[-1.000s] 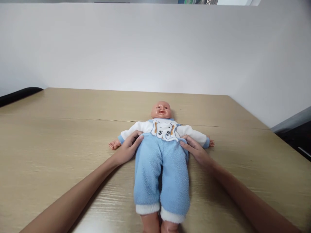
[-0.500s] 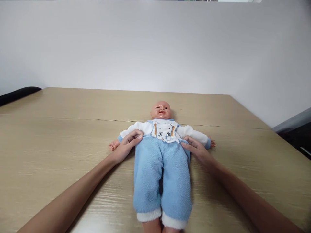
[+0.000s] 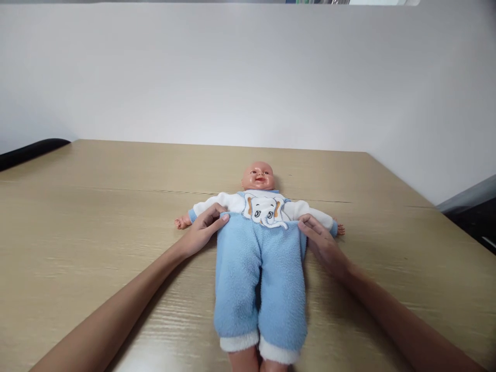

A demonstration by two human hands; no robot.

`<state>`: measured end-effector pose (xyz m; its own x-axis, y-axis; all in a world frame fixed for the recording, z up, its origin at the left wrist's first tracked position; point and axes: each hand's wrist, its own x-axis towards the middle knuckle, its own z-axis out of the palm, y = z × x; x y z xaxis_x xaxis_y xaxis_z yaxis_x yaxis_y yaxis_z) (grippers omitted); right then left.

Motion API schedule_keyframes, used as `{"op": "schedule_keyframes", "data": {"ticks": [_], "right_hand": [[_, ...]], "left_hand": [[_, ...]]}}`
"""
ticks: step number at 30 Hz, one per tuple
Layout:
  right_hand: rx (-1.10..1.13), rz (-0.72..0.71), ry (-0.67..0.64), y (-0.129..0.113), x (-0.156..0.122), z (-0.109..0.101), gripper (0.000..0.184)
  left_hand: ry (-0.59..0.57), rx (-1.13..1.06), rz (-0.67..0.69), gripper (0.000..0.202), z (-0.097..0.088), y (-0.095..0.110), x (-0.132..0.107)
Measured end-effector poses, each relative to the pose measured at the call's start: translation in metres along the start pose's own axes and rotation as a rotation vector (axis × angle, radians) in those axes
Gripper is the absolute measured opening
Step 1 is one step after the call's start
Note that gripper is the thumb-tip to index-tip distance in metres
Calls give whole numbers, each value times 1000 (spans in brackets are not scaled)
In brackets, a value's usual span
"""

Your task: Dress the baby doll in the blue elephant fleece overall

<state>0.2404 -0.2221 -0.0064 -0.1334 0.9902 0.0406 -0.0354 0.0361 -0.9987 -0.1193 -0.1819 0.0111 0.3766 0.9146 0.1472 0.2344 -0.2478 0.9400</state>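
Observation:
A baby doll point(image 3: 258, 176) lies on its back on the table, head away from me and arms spread to both sides. It wears a white and blue top point(image 3: 267, 205) with an elephant face on the chest, and fluffy light blue pants point(image 3: 240, 274) with white cuffs. My left hand point(image 3: 203, 227) pinches the pants' waistband at its left end. At the right end, my right hand point(image 3: 320, 237) grips the same waistband between thumb and fingers. The band is stretched across the doll's belly, just under the elephant. The doll's feet are cut off by the bottom edge.
The wooden table point(image 3: 116, 217) has a seam running across it behind the doll's arms. A pale wall or partition point(image 3: 232, 77) rises behind the table. Dark objects, partly cut off, stand beside it: a black curved edge point(image 3: 34, 151) at left and a black shape point(image 3: 475, 219) at right.
My right hand has shifted slightly outward, and its end of the waistband now sits farther right. The waistband looks straighter and more taut. My left hand keeps its grip.

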Motion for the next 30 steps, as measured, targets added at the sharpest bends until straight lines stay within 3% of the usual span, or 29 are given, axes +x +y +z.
{"op": "schedule_keyframes", "data": {"ticks": [5, 9, 12, 15, 19, 23, 27, 30], "right_hand": [[-414, -162, 80, 2, -9, 1, 28], [-867, -386, 217, -9, -14, -17, 26], [-1077, -502, 303, -14, -11, -40, 48], [-1109, -465, 292, -5, -2, -63, 72], [-1030, -342, 203, 12, 9, -84, 76], [-1039, -306, 30, 8, 13, -100, 75], [-992, -240, -35, -3, 11, -121, 85], [-867, -207, -18, -8, 10, -129, 95]], "left_hand": [[7, 309, 95, 33, 4, 2, 0], [73, 587, 189, 34, 4, -1, 1], [71, 542, 200, 33, 5, -2, 0], [3, 232, 169, 29, 6, 0, -4], [-40, -13, 67, 29, 8, -3, -7], [6, 140, 57, 32, 9, -10, -4], [8, 354, 92, 29, 9, -12, -1], [149, 467, 181, 20, 12, -4, 1]]}}
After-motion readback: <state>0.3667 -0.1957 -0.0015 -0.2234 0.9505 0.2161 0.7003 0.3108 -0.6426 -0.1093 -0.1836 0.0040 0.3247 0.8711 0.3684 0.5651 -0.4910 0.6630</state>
